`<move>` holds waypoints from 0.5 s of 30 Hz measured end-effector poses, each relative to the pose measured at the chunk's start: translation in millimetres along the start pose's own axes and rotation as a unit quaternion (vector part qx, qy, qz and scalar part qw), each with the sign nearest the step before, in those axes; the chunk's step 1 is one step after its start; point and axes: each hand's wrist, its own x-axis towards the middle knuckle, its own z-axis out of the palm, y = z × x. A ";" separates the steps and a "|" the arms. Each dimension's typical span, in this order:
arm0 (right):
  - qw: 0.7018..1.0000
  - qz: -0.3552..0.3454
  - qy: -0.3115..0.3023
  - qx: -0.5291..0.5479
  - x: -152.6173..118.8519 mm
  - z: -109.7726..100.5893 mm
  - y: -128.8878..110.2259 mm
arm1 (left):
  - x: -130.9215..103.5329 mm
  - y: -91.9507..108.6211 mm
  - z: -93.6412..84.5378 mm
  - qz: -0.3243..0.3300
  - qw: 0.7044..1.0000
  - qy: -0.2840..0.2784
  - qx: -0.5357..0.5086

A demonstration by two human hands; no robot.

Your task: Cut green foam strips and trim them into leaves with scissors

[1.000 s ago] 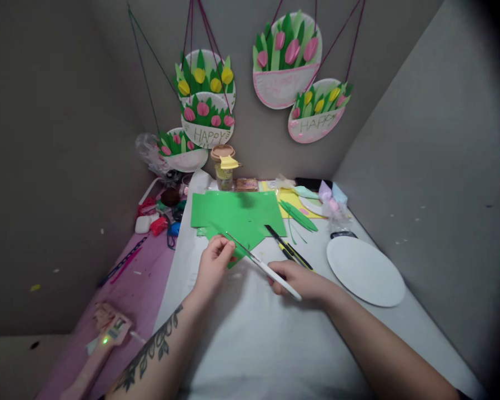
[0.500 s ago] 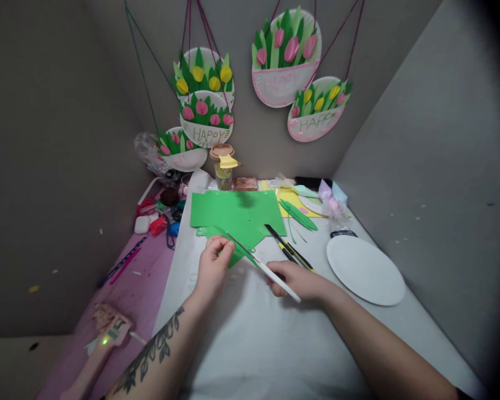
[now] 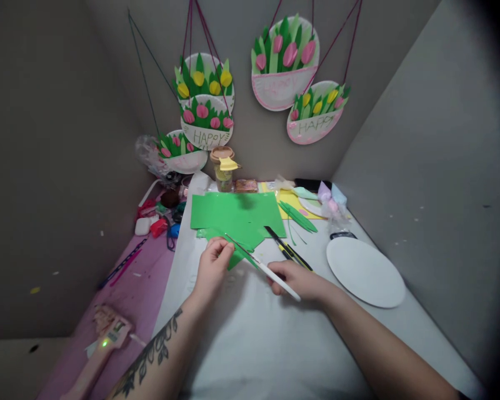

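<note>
My left hand (image 3: 216, 260) pinches a piece of green paper (image 3: 238, 259) between thumb and fingers, over the near edge of the stacked green sheets (image 3: 233, 214). In my right hand (image 3: 289, 278) are white-handled scissors (image 3: 280, 280), their blades pointing up and left across the held green piece, close to my left fingertips. Two yellow and black craft knives (image 3: 289, 250) lie just beyond my right hand. Cut green leaf shapes (image 3: 298, 215) rest right of the sheets.
A white paper plate (image 3: 365, 272) lies on the right. At the lower left is a glue gun (image 3: 108, 339) with a green light. A lidded cup (image 3: 223, 169) stands at the back. Decorated plates (image 3: 206, 125) hang on the wall. Small items clutter the left edge.
The whole view has shifted slightly, with the hanging plates a little lower in the picture. Both hands keep nearly the same pose, and the scissor blades look slightly closer together.
</note>
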 end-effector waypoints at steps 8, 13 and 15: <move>0.999 0.013 0.004 -0.032 1.4 -0.2 4.5 | 6.9 -0.5 -8.0 0.002 0.999 0.038 -0.006; 1.000 0.005 -0.006 -0.024 0.5 1.3 0.1 | 3.6 0.4 -5.3 0.008 1.000 0.025 -0.007; 1.000 0.001 -0.008 -0.024 0.0 2.0 -1.9 | 1.2 0.3 -2.7 0.009 1.000 0.009 -0.003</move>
